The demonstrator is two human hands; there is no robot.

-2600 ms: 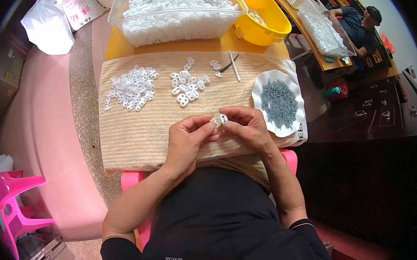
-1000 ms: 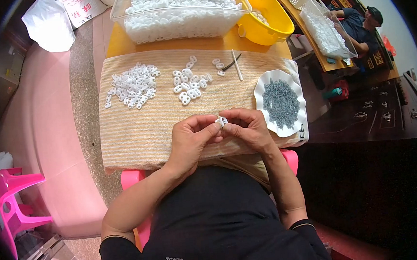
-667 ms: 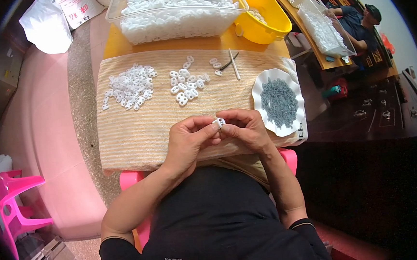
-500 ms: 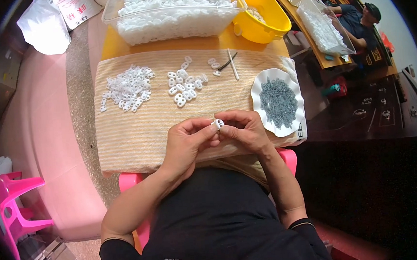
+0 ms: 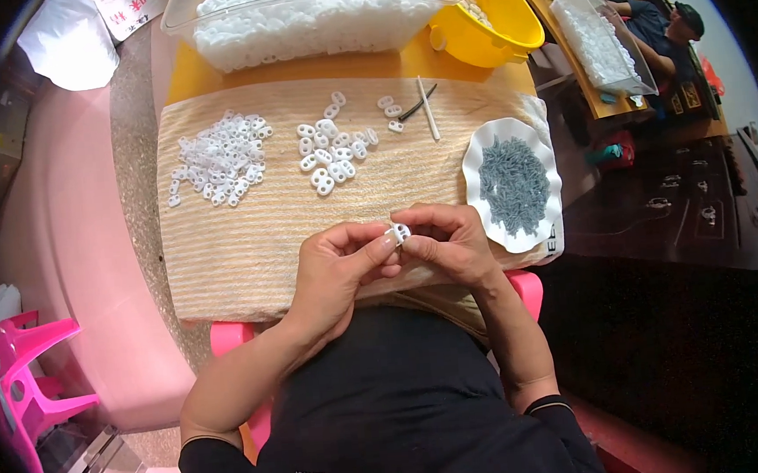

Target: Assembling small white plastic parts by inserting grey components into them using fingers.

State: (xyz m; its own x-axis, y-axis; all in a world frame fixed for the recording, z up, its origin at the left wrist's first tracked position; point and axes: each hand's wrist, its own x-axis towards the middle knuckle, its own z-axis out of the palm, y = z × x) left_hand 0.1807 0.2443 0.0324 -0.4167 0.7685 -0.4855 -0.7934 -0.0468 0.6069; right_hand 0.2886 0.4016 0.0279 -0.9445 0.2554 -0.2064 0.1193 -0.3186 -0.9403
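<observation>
Between my two hands, at the near edge of the cloth, is a small white two-hole plastic piece (image 5: 402, 232), like a cord lock. My left hand (image 5: 342, 270) pinches its left side with thumb and fingers. From the right, the thumb and forefinger of my right hand (image 5: 451, 242) close on the same piece. The fingertips partly hide it. Beyond my hands lies a loose group of white two-hole pieces (image 5: 325, 156). A heap of smaller, flatter white two-hole parts (image 5: 222, 159) lies to the left. Small grey spring-like parts (image 5: 512, 183) fill a wavy-rimmed white plate (image 5: 476, 196) at right.
A striped cloth (image 5: 223, 265) covers the table. A white stick (image 5: 429, 110) crosses a black one (image 5: 414, 107). Behind stand a clear bin (image 5: 313, 43) of white parts and a yellow basin (image 5: 506, 39). A co-worker (image 5: 659, 37) sits at far right; a pink stool (image 5: 33, 375) stands left.
The view has shifted slightly, so the table appears moved a little left. Both hands keep their pinch on the white piece, which is turned slightly.
</observation>
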